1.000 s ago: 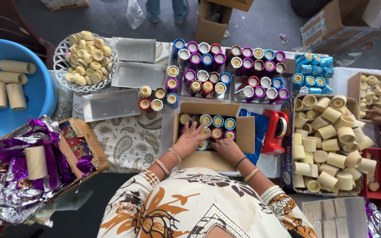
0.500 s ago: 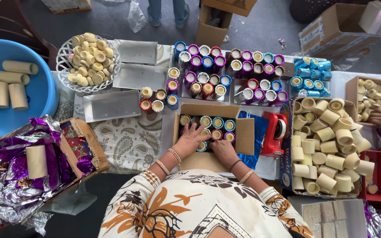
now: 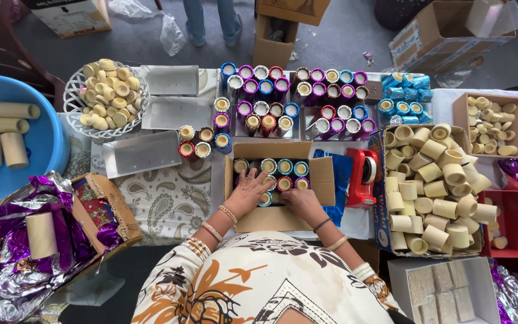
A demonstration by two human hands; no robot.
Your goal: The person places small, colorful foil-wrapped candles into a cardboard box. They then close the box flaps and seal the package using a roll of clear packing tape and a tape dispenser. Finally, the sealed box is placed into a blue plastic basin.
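A big carton (image 3: 430,187) of bare tubes stood at the right, and a red tape dispenser (image 3: 363,177) sat between it and the open box (image 3: 316,180) at centre. The step in hand looked like packing: the left hand (image 3: 247,191) lay with fingers spread flat on the foil-wrapped tubes (image 3: 277,166) in the box. The right hand (image 3: 300,201) curled loosely on a tube beside it, though whether it gripped could not be told; the next move would call for keeping the rows upright.

light: bright, even daylight | shadows: soft, faint | glare: on foil | focus: sharp | edges: slight wide-angle bend
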